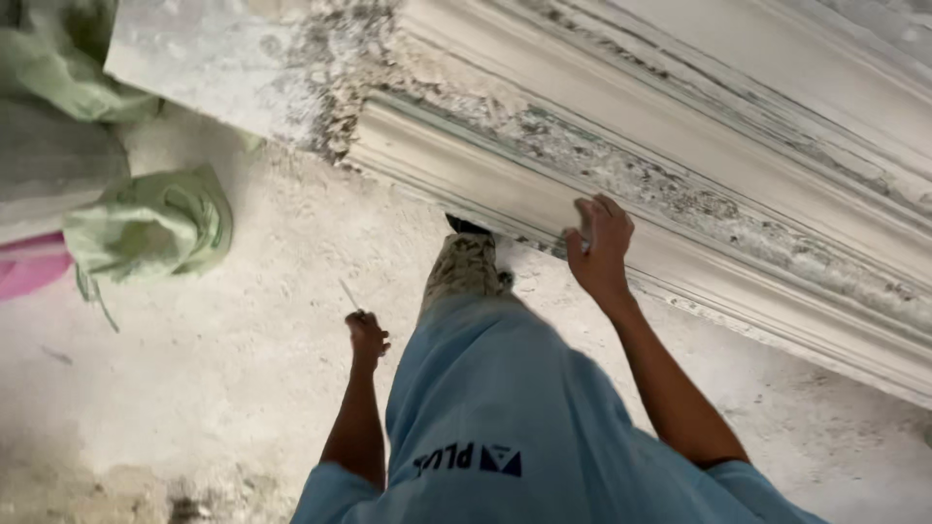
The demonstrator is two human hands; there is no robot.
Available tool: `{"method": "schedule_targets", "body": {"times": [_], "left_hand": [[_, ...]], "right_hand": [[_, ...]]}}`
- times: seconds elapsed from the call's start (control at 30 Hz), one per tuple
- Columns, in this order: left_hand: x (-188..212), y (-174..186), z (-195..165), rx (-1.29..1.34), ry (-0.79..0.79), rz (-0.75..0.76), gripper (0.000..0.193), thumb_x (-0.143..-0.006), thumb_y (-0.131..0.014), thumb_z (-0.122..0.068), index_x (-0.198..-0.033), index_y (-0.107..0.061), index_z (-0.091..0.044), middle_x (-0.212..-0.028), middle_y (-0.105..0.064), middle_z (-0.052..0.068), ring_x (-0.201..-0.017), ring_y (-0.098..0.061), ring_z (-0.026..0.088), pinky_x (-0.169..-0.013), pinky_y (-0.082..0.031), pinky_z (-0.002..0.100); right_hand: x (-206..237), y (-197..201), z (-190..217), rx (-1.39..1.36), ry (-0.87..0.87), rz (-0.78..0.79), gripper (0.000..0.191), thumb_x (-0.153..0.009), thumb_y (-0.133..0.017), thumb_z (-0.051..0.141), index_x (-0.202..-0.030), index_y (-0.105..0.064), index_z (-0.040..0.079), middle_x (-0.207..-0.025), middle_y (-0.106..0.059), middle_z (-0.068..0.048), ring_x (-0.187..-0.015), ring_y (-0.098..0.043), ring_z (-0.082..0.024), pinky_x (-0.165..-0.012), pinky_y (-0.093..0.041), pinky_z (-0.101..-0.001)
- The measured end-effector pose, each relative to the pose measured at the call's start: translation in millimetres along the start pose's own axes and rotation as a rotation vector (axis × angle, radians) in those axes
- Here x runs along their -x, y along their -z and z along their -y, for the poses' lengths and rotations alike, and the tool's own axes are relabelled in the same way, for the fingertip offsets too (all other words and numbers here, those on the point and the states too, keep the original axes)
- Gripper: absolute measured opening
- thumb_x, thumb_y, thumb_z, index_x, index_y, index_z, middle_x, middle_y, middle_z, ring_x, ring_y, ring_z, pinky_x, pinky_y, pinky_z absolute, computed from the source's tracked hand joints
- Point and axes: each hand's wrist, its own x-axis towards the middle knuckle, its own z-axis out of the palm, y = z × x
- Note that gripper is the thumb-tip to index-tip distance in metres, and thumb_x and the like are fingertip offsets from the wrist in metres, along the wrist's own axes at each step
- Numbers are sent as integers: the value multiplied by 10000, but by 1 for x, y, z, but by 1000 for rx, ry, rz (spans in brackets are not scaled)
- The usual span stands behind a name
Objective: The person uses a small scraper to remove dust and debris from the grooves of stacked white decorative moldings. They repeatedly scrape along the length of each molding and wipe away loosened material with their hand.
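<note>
My right hand (600,247) presses against a long white moulded plaster cornice (505,189), fingers curled on something small that I cannot make out. My left hand (366,335) hangs by my side, closed around a thin pale tool (349,294) that sticks up from the fist. The cornice runs diagonally from upper left to lower right and its surface is rough and flaking. My light blue shirt (505,408) and one patterned trouser leg (464,267) fill the lower middle of the view.
A dusty white concrete floor (223,349) spreads to the left. Green woven sacks (150,228) and a pink sheet (29,267) lie at the far left. A flat grey slab (209,58) rests at the cornice's upper left end.
</note>
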Motion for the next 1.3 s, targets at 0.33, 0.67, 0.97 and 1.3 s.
{"method": "schedule_targets", "body": {"times": [0.33,0.67,0.97,1.3], "left_hand": [[-7,13,-166,-238,-1289,38,360,-1097,-641,-137,-1424,-560,-13,-1083,-675,111,-867,-652,217,-738,-546,288],[13,-133,-336,-1590,-2080,327,303,-1043,-593,-329,-1330,-607,-232,-1089,-678,76,-863,-733,251,-630,-588,380],[16,-185,-398,-1967,-1961,851,396,-1065,-434,-418,-1432,-522,-299,-1211,-676,75,-847,-731,290,-639,-589,463],[79,-336,-333,-1520,-2387,1159,244,-1027,-545,-283,-1181,-648,-124,-993,-728,96,-689,-726,317,-530,-553,487]], "right_hand": [[112,9,-57,230,-526,-74,676,-1075,-602,488,-1650,-392,201,-1720,-110,-298,-1565,-48,-549,-1172,-110,-750],[112,16,-76,-7,-811,-259,1161,-1004,-672,654,-1661,-72,-91,-1679,60,-415,-1596,39,-538,-1303,-128,-597],[114,9,-69,-57,-892,-380,1262,-947,-762,627,-1604,-46,-178,-1695,47,-381,-1611,-66,-479,-1305,-232,-469],[115,21,-48,-5,-1013,-337,1201,-928,-790,611,-1645,-125,-86,-1736,-40,-298,-1624,-163,-446,-1265,-327,-476]]}}
